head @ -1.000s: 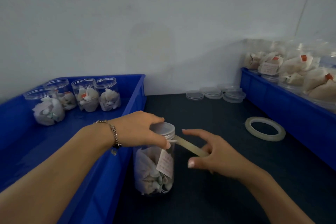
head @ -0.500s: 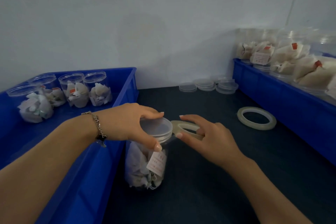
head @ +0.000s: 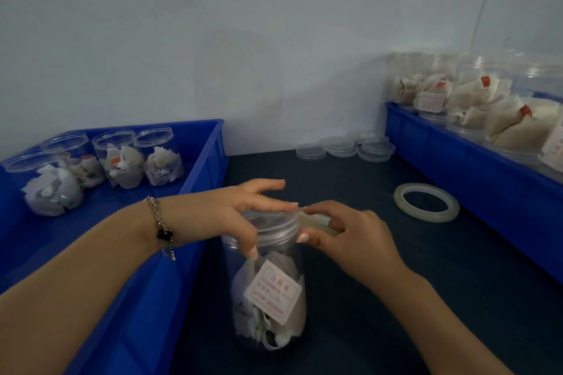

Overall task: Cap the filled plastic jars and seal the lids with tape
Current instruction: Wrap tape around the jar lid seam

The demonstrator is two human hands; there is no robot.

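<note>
A clear plastic jar [head: 268, 298] filled with white packets and a red-printed label stands on the dark table in front of me. Its ribbed clear lid [head: 275, 230] is on top. My left hand [head: 240, 210] grips the lid from above, thumb down the near side. My right hand [head: 341, 237] holds a small roll of clear tape [head: 316, 222] against the lid's right side, thumb touching the lid's edge. Most of that roll is hidden by my fingers.
A blue bin [head: 195, 179] on the left holds several open filled jars [head: 158, 158]. Another blue bin [head: 457, 161] on the right holds several capped jars. Spare lids [head: 341, 148] lie by the wall. A second tape roll [head: 426, 202] lies on the table at right.
My right hand has brought the tape roll in against the lid's side. My left hand has shifted its grip round the lid, and the jar has turned a little.
</note>
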